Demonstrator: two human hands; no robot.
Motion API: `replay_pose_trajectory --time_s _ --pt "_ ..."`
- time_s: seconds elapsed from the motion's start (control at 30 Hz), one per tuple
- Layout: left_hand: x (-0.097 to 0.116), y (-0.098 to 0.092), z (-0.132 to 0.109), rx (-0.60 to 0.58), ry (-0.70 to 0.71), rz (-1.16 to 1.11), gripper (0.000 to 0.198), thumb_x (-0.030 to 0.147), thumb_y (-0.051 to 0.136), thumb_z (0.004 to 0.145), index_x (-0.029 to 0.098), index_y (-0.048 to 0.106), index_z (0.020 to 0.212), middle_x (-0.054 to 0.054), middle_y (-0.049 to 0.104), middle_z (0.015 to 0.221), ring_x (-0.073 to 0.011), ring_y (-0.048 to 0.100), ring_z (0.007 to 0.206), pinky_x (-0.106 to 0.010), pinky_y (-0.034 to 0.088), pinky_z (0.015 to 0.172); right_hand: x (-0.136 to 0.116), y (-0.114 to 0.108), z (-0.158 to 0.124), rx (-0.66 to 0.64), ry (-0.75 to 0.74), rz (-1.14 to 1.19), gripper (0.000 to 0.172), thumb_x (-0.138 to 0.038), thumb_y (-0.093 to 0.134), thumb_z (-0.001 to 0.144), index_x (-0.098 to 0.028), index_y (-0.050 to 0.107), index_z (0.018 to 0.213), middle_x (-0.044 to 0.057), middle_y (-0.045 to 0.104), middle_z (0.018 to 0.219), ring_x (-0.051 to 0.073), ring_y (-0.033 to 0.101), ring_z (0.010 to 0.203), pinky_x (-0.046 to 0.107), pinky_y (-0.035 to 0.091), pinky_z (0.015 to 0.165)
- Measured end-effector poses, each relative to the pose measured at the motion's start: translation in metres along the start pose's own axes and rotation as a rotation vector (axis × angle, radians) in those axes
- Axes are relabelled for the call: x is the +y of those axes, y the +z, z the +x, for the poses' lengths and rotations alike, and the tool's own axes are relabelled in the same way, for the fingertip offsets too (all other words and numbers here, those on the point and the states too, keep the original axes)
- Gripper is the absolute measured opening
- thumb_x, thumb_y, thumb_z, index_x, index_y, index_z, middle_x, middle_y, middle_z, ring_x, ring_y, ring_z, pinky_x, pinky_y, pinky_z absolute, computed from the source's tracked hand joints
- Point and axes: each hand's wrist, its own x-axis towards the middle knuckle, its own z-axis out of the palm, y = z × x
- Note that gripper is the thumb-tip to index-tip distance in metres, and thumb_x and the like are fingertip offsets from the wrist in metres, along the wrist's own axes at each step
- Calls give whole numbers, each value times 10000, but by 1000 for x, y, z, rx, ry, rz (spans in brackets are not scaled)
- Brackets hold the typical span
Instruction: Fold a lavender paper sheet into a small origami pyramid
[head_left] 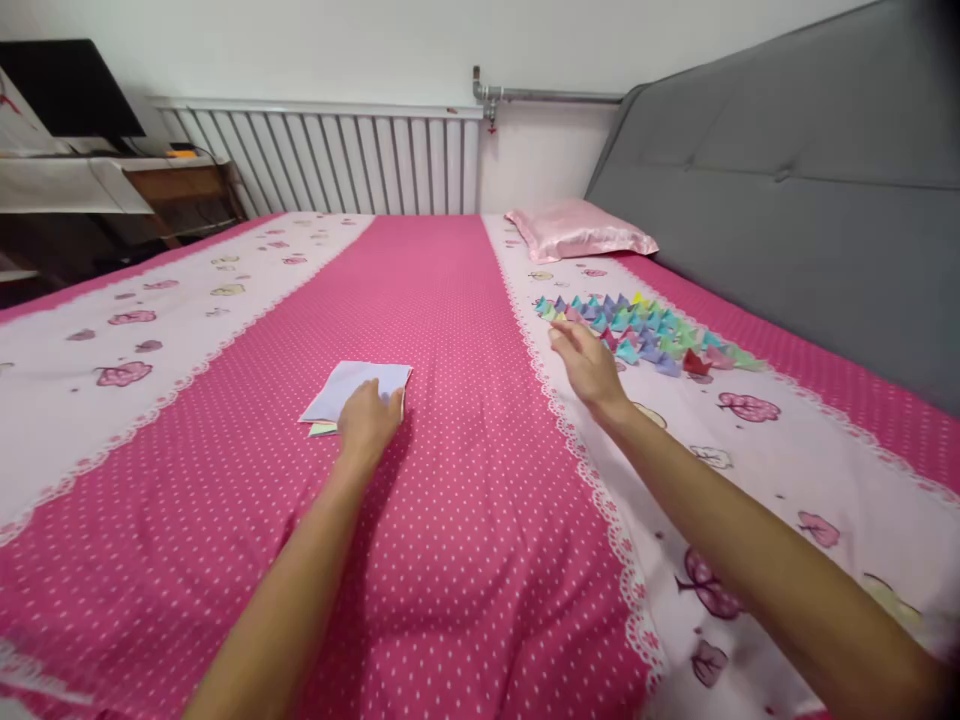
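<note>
Head view, and the left hand (pixel 367 418) is right on the paper stack (pixel 341 390), which lies flat on the bright pink stripe of the bedcover (pixel 450 500). The sheets spread forward and to the left from under those fingers, a pale lilac one on top, a yellowish-green edge peeking out at the near side. Thumb out by the right edge, apart from the fingers; whether they pinch a sheet, no telling from here! Long axis? The top sheet looks close to square, so none stands out.

Across to the right hand (pixel 589 370), well apart from the stack, so the left is clearly the nearer one. It's up beside the near-left end of the folded paper pieces (pixel 664 325), their cluster stretching away rightward. Fingers curled, thumb close to the index; any grip there can't be made out.
</note>
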Motion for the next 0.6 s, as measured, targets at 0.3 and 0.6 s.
replay_pose_trajectory --time_s 0.3,0.6 --pt "-19 38 9 -22 -135 97 392 348 425 795 106 619 1033 -148 644 1041 -277 583 969 -353 430 822 36 58 4 -64 57 108 389 -467 461 830 -198 610 1067 65 639 1082 186 631 849 388 450 852" --pt "-28 43 6 46 -163 -32 395 353 464 799 135 641 1078 -98 642 1129 -238 592 1021 -335 430 893 83 59 -1 -38 349 367 375 -445 470 798 -147 619 971 79 656 958 111 601 597 261 481 584"
